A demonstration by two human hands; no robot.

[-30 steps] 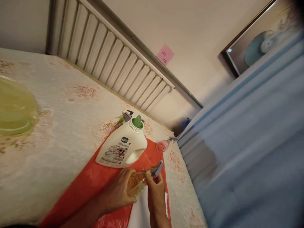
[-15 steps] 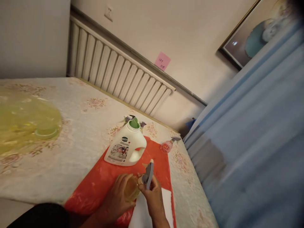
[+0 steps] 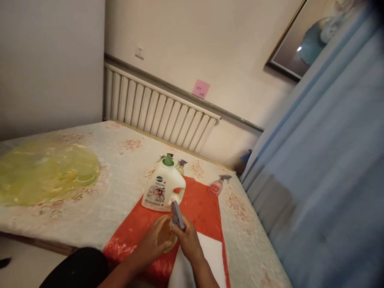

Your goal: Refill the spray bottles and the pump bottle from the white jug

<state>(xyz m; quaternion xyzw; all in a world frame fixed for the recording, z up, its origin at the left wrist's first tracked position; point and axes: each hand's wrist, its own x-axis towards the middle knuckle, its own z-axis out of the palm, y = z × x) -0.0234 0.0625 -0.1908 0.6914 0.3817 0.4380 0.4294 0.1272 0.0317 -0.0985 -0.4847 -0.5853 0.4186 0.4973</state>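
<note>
Nearest: left hand [image 3: 154, 240] is wrapped round a small yellowish spray bottle [image 3: 166, 237], fingers closed on its body. Right hand [image 3: 186, 240] is pinched shut on the bottle's grey trigger head [image 3: 177, 209]. A sec ago that head lay tilted off to the right; now it stands near upright over the bottle neck — so it's being turned or seated on the neck (can't tell which way). The view has also pulled back and levelled, so more of the bed shows.

Bottle sits over the red plastic sheet [image 3: 198, 204], by a white pad [image 3: 207, 260], both on the bed [image 3: 120, 168].

Count, near to far:
- 1 spray bottle in hand
- 1 white detergent jug [image 3: 163, 189] w/ green spout, cap off
- 1 pink spray bottle [image 3: 216, 185] lying at right
- 2 more trigger sprayers [image 3: 180, 166] behind the jug, partly hidden
- 1 yellow-green plastic cover [image 3: 45, 172] far left
- 1 pink sticky note [image 3: 201, 88] on the wall above the radiator [image 3: 156, 116]
</note>
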